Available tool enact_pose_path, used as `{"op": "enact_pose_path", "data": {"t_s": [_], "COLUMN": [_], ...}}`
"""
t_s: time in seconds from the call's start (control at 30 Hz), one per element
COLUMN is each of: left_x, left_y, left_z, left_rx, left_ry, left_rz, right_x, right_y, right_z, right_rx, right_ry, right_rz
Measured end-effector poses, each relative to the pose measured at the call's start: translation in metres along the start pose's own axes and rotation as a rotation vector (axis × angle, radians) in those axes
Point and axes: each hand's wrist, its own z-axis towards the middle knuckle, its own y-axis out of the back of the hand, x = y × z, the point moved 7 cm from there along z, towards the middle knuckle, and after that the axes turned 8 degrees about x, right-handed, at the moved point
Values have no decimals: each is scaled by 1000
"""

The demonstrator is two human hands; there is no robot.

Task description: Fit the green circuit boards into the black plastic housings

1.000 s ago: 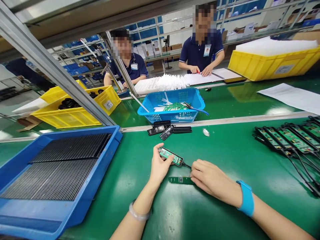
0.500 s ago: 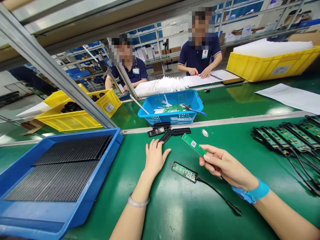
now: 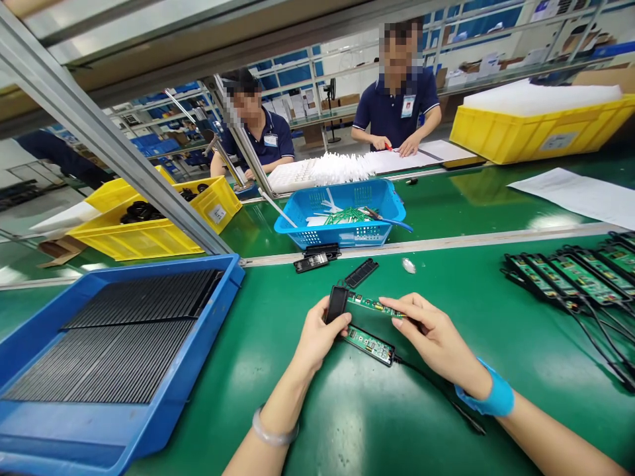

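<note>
My left hand (image 3: 320, 334) is closed on a black plastic casing (image 3: 338, 304), held up off the bench. Between the fingers and thumb of my right hand (image 3: 434, 334) is a long green circuit board (image 3: 372, 304), its component side showing. The board's left end meets or overlaps the casing's edge; whether it is inside I cannot tell. Just below, another board in a black casing (image 3: 370, 344) lies on the green bench, partly behind my left fingers, with a black cable (image 3: 441, 390) running right. An empty black casing (image 3: 362, 272) lies just beyond my hands.
A blue tray (image 3: 198, 370) of black strips stands left. Beyond are a blue basket (image 3: 342, 233) with green and white pieces, and small black parts (image 3: 312, 262). Cabled boards (image 3: 570, 274) lie right. Two people work across the bench beside yellow bins (image 3: 536, 135).
My left hand has picked up a black casing from the bench and brought it nearer. My right hand has turned the circuit board over and moved it against the casing.
</note>
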Motion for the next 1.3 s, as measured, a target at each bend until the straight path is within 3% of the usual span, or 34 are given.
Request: {"op": "enact_pose_path", "data": {"t_s": [0.1, 0.2, 0.37, 0.5, 0.97, 1.3], "left_x": [9, 10, -1, -8, -13, -6], "left_y": [-21, -28, -26, -24, -27, -29], "left_z": [-7, -9, -8, -12, -15, -14], "left_rx": [100, 120, 109, 79, 117, 67], "left_ry": [135, 131, -70, -152, -250, -135], "left_rz": [-403, -535, -476, -449, -343, -418], "right_x": [-2, -2, -1, -2, 4, 7], "right_y": [-3, -5, -9, -11, -8, -7], "right_z": [-1, -2, -2, -3, -4, -4], "right_rx": [-26, -20, 14, 30, 12, -43], "right_ry": [-7, 25, 45, 23, 150, 204], "right_rz": [28, 30, -3, -8, -62, -78]}}
